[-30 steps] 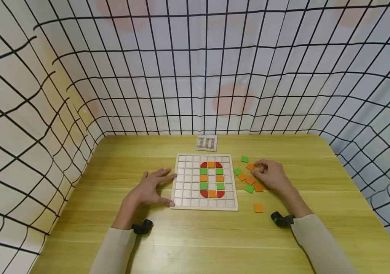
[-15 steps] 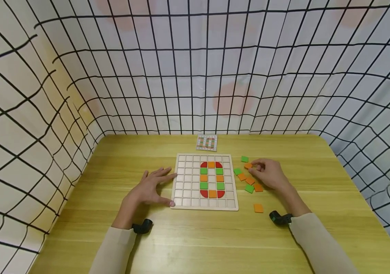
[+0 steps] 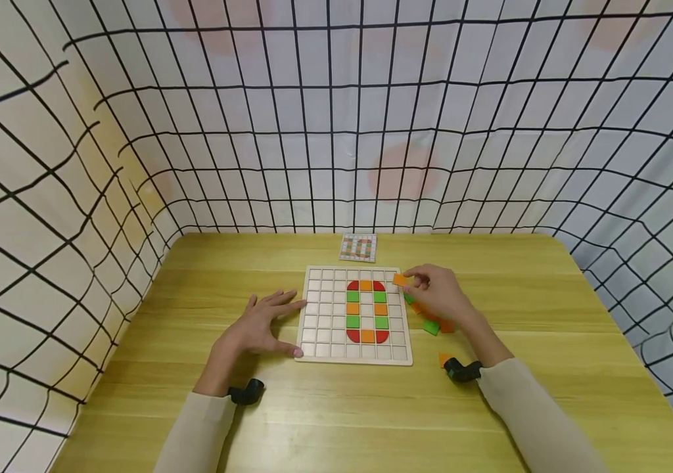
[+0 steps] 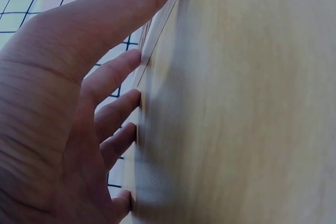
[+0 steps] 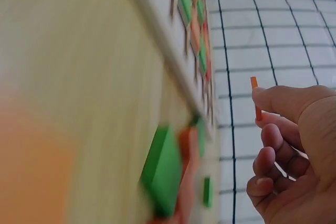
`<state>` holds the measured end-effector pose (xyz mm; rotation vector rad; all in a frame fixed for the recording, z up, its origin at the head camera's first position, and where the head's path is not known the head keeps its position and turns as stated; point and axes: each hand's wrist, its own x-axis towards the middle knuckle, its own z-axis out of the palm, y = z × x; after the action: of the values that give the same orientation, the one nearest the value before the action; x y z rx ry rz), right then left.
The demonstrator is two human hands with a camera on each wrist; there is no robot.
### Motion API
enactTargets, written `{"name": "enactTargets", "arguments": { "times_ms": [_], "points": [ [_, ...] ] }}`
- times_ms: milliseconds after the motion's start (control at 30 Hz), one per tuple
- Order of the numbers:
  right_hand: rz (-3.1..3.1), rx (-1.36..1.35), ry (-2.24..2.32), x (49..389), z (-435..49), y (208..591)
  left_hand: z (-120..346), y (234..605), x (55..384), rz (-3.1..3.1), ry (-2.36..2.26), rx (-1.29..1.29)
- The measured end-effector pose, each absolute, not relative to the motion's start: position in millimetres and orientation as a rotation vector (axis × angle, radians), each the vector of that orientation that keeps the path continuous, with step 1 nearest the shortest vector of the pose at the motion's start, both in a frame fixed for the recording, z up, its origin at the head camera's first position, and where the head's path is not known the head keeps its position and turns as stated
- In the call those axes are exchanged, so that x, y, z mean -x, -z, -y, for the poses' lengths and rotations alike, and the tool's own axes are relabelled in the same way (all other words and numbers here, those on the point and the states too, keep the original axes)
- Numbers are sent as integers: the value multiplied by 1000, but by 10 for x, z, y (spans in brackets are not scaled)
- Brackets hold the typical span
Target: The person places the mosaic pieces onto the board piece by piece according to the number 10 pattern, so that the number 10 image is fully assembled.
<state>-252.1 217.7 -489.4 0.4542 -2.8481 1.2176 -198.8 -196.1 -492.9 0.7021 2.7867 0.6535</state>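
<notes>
My right hand [image 3: 440,292] pinches an orange square tile [image 3: 399,280] between thumb and index finger, over the upper right edge of the wooden grid board [image 3: 324,335]. In the right wrist view the tile [image 5: 255,98] is seen edge-on, raised off the table. Spread fingers of my left hand [image 3: 259,326] rest at the board's left side, with the thumb at its lower left corner; the left wrist view shows the thumb and fingertips [image 4: 128,98] along that edge. On the board, red, green and orange tiles [image 3: 353,322] form a rounded zero shape.
Loose green tiles [image 3: 430,327] and orange tiles [image 3: 446,326] lie right of the board, partly hidden under my right hand. One orange tile [image 3: 444,359] sits nearer, partly behind the wrist camera. A small pattern card [image 3: 358,247] lies beyond the board. Black-lined fabric [image 3: 336,151] surrounds the table.
My right hand has lifted the orange tile from the loose pile and carried it left and away from me to the board's edge. The left hand stays in place.
</notes>
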Motion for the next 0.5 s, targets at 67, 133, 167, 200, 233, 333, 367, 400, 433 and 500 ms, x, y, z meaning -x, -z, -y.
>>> {"name": "enactTargets", "arguments": {
  "times_ms": [67,133,167,200,233,333,367,400,433,500],
  "points": [
    [2846,-484,-1229,2552,-2062,4872,1964,4937,1989,-2788,-649,-700],
    [2850,-507,-1238,2579,-1939,4851,1967,4944,1991,-2788,-645,-697],
    [2848,-525,-1246,2590,-1874,4836,1969,4947,1991,-2787,-642,-695],
    [2845,-546,-1256,2600,-1809,4821,1970,4949,1992,-2787,-638,-693],
    [2844,-560,-1263,2610,-1743,4805,1971,4951,1993,-2788,-631,-692],
    [2831,-625,-1279,2654,-1546,4777,1970,4946,1995,-2791,-624,-685],
    [2828,-646,-1288,2671,-1482,4774,1971,4945,1996,-2793,-620,-685],
    [2831,-660,-1293,2692,-1419,4781,1970,4943,1997,-2795,-616,-683],
    [2832,-677,-1299,2714,-1358,4790,1968,4940,1999,-2796,-614,-681],
    [2833,-703,-1321,2755,-1237,4821,1967,4936,1999,-2800,-607,-679]
  ]
}}
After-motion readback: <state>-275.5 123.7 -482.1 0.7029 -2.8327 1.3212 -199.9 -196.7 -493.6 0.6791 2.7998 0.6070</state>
